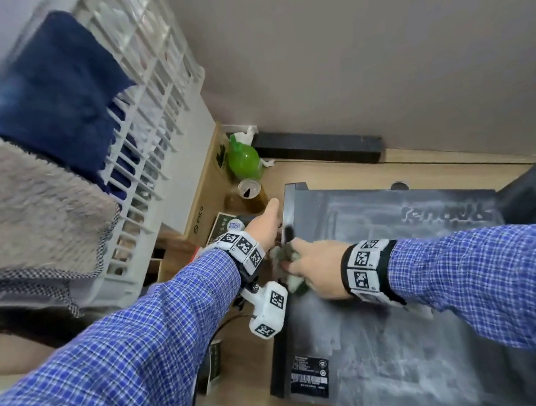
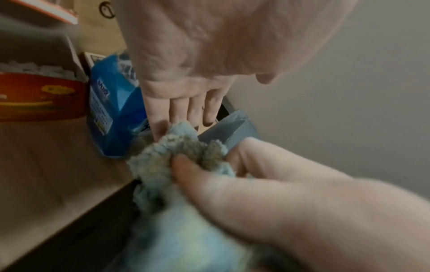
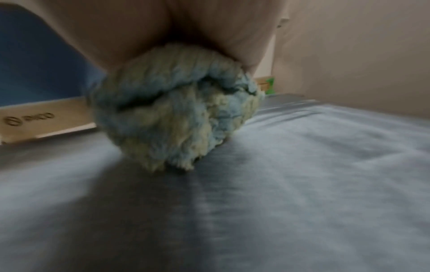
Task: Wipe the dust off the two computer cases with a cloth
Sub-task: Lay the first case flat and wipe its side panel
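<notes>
Head view shows us the dusty computer case [image 1: 386, 289] lying flat on the wooden floor. Our right hand [image 1: 321, 272] bunches the cloth [image 1: 288, 257] in curled fingers at the case's left edge; our left hand [image 1: 264, 225], fingers straight, rests against that edge.

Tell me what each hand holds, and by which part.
The right hand grips the bunched cloth around its crumpled middle. The left hand holds nothing; its straight fingers rest against the computer case edge.
</notes>
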A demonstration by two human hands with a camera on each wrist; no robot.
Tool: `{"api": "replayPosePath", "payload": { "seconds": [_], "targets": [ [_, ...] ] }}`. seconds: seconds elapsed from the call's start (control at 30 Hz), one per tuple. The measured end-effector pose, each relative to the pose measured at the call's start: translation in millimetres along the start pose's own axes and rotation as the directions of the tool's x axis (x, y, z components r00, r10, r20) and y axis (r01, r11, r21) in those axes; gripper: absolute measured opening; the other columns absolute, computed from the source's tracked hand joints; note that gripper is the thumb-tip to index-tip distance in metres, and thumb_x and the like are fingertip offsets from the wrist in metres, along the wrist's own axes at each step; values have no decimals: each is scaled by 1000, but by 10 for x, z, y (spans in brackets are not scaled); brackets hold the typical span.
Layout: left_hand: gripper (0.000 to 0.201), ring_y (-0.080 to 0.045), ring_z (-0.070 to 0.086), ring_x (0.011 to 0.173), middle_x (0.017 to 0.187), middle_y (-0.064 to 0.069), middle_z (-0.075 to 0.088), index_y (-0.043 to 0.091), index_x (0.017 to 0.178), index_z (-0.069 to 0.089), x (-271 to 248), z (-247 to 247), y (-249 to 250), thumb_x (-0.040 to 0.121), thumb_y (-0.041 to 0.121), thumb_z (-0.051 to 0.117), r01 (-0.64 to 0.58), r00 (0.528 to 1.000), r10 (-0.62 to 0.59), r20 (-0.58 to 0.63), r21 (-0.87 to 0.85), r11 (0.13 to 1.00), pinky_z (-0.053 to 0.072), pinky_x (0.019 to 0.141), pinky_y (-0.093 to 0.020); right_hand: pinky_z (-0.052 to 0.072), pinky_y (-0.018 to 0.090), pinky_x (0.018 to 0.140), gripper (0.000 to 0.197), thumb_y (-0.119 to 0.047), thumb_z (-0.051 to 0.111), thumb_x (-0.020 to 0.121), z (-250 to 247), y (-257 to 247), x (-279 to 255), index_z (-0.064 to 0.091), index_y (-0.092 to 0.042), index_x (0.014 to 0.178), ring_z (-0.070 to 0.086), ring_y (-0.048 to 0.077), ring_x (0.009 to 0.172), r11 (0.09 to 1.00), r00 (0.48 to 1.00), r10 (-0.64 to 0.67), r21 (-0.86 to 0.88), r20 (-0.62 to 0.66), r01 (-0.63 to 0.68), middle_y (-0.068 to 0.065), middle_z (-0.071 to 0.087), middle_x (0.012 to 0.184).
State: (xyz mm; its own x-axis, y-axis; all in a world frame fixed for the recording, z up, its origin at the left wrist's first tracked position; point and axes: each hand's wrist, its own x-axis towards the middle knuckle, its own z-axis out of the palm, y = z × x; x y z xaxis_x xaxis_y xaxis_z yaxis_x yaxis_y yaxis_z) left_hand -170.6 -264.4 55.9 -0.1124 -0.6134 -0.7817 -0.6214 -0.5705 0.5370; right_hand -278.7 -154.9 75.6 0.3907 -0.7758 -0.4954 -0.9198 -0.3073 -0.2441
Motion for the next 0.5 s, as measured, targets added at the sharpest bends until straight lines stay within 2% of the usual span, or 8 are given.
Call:
{"api": "replayPosePath", "payload": {
  "seconds": [0.07, 0.1, 0.2, 0.27, 0.33, 0.4, 0.5],
  "targets": [
    [54, -27, 55, 103, 106, -7, 57, 17, 109, 58, -37, -9, 9, 98, 64, 32, -6, 999, 7, 42, -39, 999, 42, 95, -37, 52, 36, 75, 40, -12, 53, 87, -95, 284, 126, 52, -19, 126, 61, 30, 91, 995, 996, 83, -48, -21, -84, 9, 38, 125],
    [47, -26, 54, 96, 97, -6, 55, 19, 103, 56, -60, -14, 2, 101, 59, 32, 6, 999, -3, 46, -57, 998, 43, 93, -38, 51, 37, 76, 47, -10, 54, 86, -164, 450, 185, 49, -21, 132, 61, 31, 96, 988, 987, 150, -35, -55, -152, 11, 38, 128],
    [29, -24, 54, 87, 90, -5, 53, 19, 106, 51, -174, -29, -39, 103, 44, 37, 4, 998, -1, 63, -40, 999, 46, 88, -39, 48, 39, 82, 53, -15, 54, 90, -291, 785, 300, 43, -23, 141, 57, 33, 107, 950, 946, 307, 89, -102, -299, 14, 49, 129],
    [13, -22, 50, 75, 89, -6, 50, 16, 104, 52, -221, -23, -87, 99, 24, 43, -57, 995, 50, 84, 85, 995, 48, 78, -39, 48, 39, 84, 51, -17, 53, 92, -226, 777, 321, 43, -24, 142, 57, 34, 107, 941, 939, 329, 117, -103, -317, 14, 49, 129],
    [26, -23, 51, 80, 93, -7, 53, 13, 113, 57, -215, -14, -176, 91, 10, 45, -173, 984, 153, 96, 267, 948, 51, 80, -42, 50, 37, 86, 51, -18, 51, 93, -119, 630, 266, 40, -29, 141, 57, 35, 103, 947, 944, 310, 122, -112, -296, 8, 42, 130],
    [42, -25, 57, 90, 99, -6, 58, 15, 127, 55, -300, -9, -246, 87, 6, 49, -256, 966, 241, 90, 419, 871, 51, 88, -40, 52, 37, 84, 52, -14, 50, 92, 25, 431, 166, 40, -31, 140, 58, 31, 94, 966, 966, 239, 124, -99, -226, 3, 38, 124],
    [55, -27, 61, 108, 118, -5, 61, 18, 139, 46, -461, -5, -311, 86, 6, 55, -319, 943, 313, 116, 594, 738, 52, 94, -36, 53, 37, 80, 55, -12, 52, 86, 253, 113, -22, 43, -29, 138, 58, 27, 85, 995, 994, 86, 46, -64, -83, 2, 34, 120]
  ]
}}
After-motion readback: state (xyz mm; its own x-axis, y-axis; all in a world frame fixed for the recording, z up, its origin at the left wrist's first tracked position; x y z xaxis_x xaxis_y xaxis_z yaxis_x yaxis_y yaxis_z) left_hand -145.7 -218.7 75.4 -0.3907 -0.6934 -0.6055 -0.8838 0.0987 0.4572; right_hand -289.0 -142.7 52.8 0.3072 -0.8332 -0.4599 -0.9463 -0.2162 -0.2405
